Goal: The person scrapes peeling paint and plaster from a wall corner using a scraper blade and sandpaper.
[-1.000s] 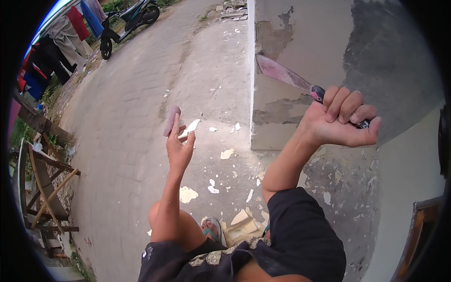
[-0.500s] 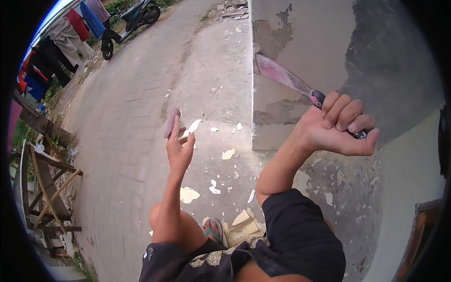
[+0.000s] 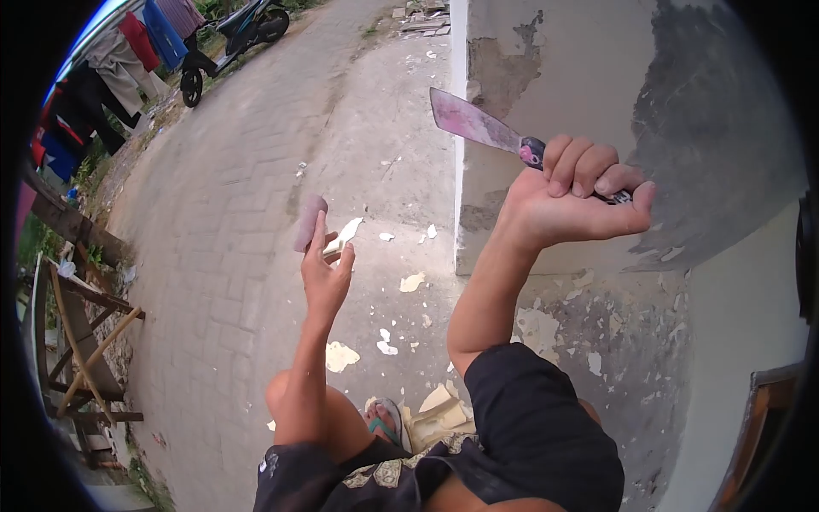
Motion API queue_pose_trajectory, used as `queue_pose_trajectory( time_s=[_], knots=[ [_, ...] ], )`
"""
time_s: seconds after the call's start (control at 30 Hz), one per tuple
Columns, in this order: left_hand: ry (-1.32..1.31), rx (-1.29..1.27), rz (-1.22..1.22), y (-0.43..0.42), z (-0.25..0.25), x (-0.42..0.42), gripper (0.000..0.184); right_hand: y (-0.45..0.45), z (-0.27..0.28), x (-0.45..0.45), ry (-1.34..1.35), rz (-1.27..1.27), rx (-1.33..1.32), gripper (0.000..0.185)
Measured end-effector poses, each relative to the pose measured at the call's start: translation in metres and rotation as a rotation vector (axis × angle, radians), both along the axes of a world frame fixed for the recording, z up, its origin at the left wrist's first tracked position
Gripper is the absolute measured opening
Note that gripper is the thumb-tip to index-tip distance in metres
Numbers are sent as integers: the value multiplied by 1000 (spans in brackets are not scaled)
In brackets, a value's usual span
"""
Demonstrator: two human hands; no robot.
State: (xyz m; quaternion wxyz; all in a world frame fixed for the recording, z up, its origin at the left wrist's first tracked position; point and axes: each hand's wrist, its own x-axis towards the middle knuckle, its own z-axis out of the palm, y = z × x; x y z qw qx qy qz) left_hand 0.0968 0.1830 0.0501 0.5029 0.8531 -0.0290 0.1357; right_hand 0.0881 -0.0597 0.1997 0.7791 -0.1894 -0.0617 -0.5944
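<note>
My right hand (image 3: 580, 192) is closed around the dark handle of a putty knife (image 3: 478, 121). The knife's broad blade, stained pink and white, points left, and its tip overlaps the wall's corner edge in view. I cannot tell whether it touches the wall. The wall (image 3: 589, 85) has peeling paint and bare grey plaster patches. Lower left, my left hand (image 3: 324, 271) grips a pinkish-grey, oblong tool (image 3: 310, 224) with a pale part between thumb and fingers; its exact kind is unclear. That hand is over the paved ground, apart from the wall.
Paint flakes (image 3: 342, 357) litter the concrete (image 3: 384, 188). Broken pale pieces (image 3: 439, 414) lie beside my sandalled foot (image 3: 384, 422). A motorbike (image 3: 235, 43) and hanging laundry (image 3: 111, 68) are at upper left, a wooden frame (image 3: 85, 358) at left, and a brown-framed opening (image 3: 759, 427) at lower right.
My right hand has moved left with the putty knife, bringing the blade from in front of the wall face out past its corner edge. My left hand has hardly moved.
</note>
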Motion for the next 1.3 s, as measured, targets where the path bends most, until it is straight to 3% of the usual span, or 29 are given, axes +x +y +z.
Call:
queue_pose_trajectory(
  time_s=[0.13, 0.57, 0.67, 0.87, 1.0, 1.3],
  knots=[
    [20, 25, 17, 4, 1, 0, 67, -34, -4, -41, -213, -249, 85, 47],
    [-67, 35, 13, 4, -9, 6, 68, -30, -9, -28, -188, -142, 56, 47],
    [-4, 11, 19, 3, -4, 2, 68, -37, -15, -27, -240, -99, -68, 48],
    [-111, 67, -12, 2, -17, 9, 69, -34, -12, -24, -184, -134, 34, 48],
    [-22, 51, -6, -2, -12, 6, 69, -35, -4, -30, -231, -37, -8, 47],
    [50, 22, 15, -5, 3, 1, 66, -39, -3, -31, -163, -92, 22, 47]
  ],
)
